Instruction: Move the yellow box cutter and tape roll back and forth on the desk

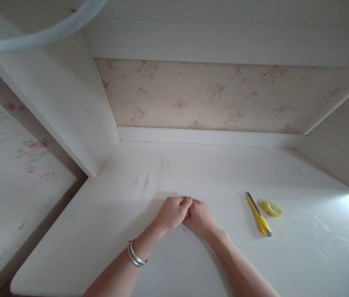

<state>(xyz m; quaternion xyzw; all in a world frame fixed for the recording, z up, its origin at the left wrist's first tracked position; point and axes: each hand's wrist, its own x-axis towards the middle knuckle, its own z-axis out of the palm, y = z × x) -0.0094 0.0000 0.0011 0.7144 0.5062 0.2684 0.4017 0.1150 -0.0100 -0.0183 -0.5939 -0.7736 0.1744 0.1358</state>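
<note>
As my two forearms reach in from the near edge, a silver bracelet (136, 259) circles my left wrist. Ahead of it, my left hand (172, 212) and my right hand (200, 215) meet over the white bench (78, 247), both with fingers curled in and pressed together, the left thumb side against the right hand's knuckles. I cannot tell whether anything sits inside either fist. Off to the right, apart from my right hand, a yellow utility knife (259, 215) lies on the bench at a slant, its narrow end pointing away from me. Just beside it, on its right, a yellow roll of tape (266, 207) lies flat. Beyond my hands and a little left, grey smudges (146, 180) mark the bench top. Along the back runs a low white strip (211, 137), and above that shows wallpaper (199, 93) printed with pink roses.
</note>
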